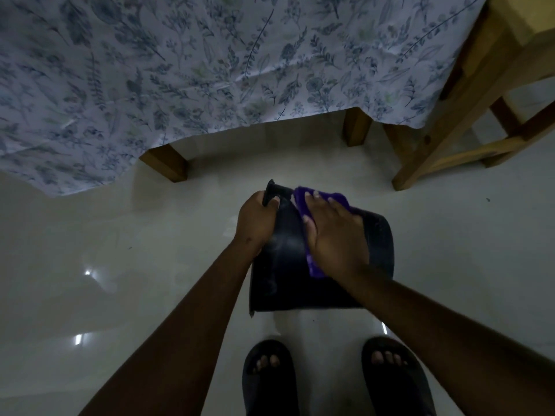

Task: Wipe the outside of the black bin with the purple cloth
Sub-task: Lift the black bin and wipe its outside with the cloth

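Midway, by my guess. Bin (pixel 288 265) held tilted above the floor (pixel 120 250); left hand (pixel 255 223) curled on its rim. Right hand (pixel 333 235), fingers spread, presses cloth (pixel 303 202) against the outer wall. Far side likely unwiped.

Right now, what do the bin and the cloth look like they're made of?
The black bin looks like smooth, semi-glossy plastic: a dull sheen shows on its side. The purple cloth under the right hand looks like fuzzy microfibre, with fluffy edges.
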Motion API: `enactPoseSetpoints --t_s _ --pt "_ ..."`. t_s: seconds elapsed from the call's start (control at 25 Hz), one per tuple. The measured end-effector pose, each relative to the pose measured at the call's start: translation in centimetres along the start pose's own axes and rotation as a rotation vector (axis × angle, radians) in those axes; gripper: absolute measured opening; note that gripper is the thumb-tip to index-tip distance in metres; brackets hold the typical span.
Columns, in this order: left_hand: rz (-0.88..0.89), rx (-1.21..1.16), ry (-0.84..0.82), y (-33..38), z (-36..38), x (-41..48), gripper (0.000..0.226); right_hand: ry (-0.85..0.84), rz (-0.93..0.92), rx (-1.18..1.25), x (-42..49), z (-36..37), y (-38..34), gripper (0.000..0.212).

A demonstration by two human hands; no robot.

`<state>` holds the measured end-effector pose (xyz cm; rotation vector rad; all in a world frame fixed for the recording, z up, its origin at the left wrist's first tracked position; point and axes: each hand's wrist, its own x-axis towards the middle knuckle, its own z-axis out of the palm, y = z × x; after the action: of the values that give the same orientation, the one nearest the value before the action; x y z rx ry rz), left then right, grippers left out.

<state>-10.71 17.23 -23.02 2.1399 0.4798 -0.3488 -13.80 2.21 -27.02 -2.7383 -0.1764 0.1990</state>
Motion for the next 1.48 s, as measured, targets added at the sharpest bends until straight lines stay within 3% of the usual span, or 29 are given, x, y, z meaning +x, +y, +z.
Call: enactPoseSetpoints --t_s 0.12,0.2,0.32,0.44,0.64,0.76,0.88,1.12,1.28,1.4,1.48 --pt "0.117 -0.018 -0.023 -1.6 -0.4 -3.4 0.027 -0.003 0.085 0.018 2.5 -0.6 1.1 0.05" --pt "0.112 0.004 0.052 -2.2 -0.1 -3.7 0.027 -0.012 0.114 -0.012 1.0 -0.2 0.5 0.052" --pt "0.1 0.028 0.071 -1.8 0.3 -2.0 0.027 0.047 0.004 -0.045 -4.7 1.4 -1.9 0.055" --pt "0.136 0.01 0.071 -1.6 0.4 -2.1 0.028 0.046 -0.063 -0.032 -2.3 1.0 -1.1 0.052" --pt "0.103 0.083 0.088 -1.0 0.3 -2.3 0.03 -0.095 0.281 0.085 4.8 -1.2 3.4 0.044" --pt "0.064 0.206 0.078 -0.5 0.4 0.0 0.029 0.039 0.127 -0.041 -1.5 0.7 1.2 0.048" --pt "0.079 0.228 0.075 0.0 0.7 0.8 0.029 0.067 -0.047 -0.037 -4.2 1.4 0.0 0.052" --pt "0.024 0.158 0.142 -0.2 0.8 0.0 0.03 -0.011 0.168 0.092 2.7 -1.0 3.3 0.043" --pt "0.007 0.21 0.135 0.1 1.0 0.8 0.031 0.086 0.012 -0.069 -5.9 1.4 -0.2 0.053" --pt "0.06 0.263 0.114 0.3 1.0 0.9 0.032 0.078 -0.074 -0.026 -2.3 0.9 -0.6 0.051" --pt "0.057 0.255 0.108 0.3 0.9 0.9 0.033 0.005 -0.016 0.009 2.3 -0.4 0.2 0.049"
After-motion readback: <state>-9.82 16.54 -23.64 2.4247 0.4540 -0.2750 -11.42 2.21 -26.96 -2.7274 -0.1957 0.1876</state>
